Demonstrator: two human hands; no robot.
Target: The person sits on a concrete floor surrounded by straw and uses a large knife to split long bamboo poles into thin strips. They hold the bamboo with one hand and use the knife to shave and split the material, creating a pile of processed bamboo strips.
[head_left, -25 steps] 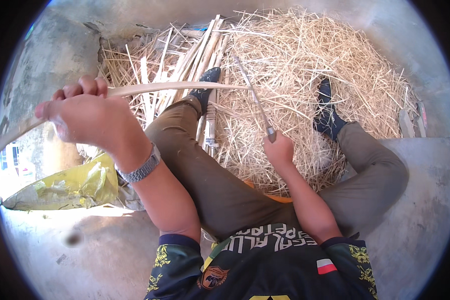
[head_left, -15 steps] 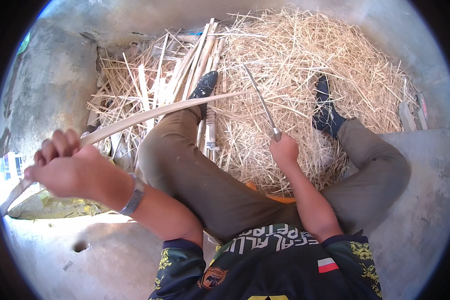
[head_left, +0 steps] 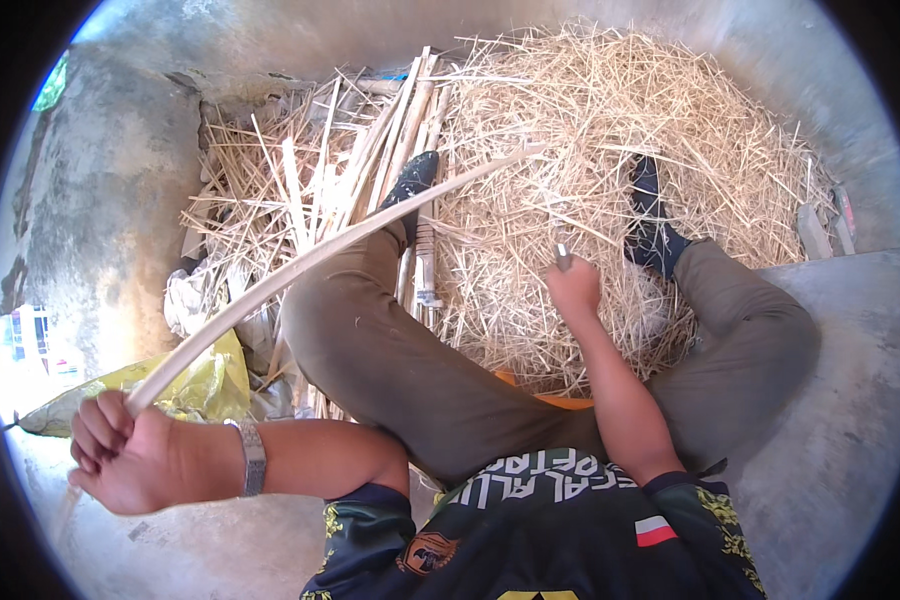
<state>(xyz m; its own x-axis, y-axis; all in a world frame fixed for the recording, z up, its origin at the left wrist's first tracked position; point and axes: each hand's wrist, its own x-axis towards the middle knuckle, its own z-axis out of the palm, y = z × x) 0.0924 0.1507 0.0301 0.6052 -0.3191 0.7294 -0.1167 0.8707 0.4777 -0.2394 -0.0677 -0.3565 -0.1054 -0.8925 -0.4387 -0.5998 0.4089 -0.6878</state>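
A long pale strip of split wood or bamboo (head_left: 320, 252) runs slantwise across my left knee, its thin far end over the straw. My left hand (head_left: 135, 455) grips it in a closed fist near its lower end, and a short blurred piece sticks out below the fist. Between my knees, my right hand (head_left: 574, 290) is wrapped round the handle of a knife (head_left: 563, 257). Only the handle's front end shows clearly; the blade is hard to make out against the straw. The knife and the strip are apart.
Straw-like shavings (head_left: 610, 110) are heaped in front of my feet. Several long split sticks (head_left: 410, 120) lie by my left foot, with loose slats beside them. A yellow sack (head_left: 220, 375) lies by my left forearm. Concrete walls (head_left: 120, 190) enclose the pile.
My left hand has come down and nearer to me, tilting the strip more steeply, its far end now farther out. The knife's blade, plain before, hardly shows now. My right hand has barely moved.
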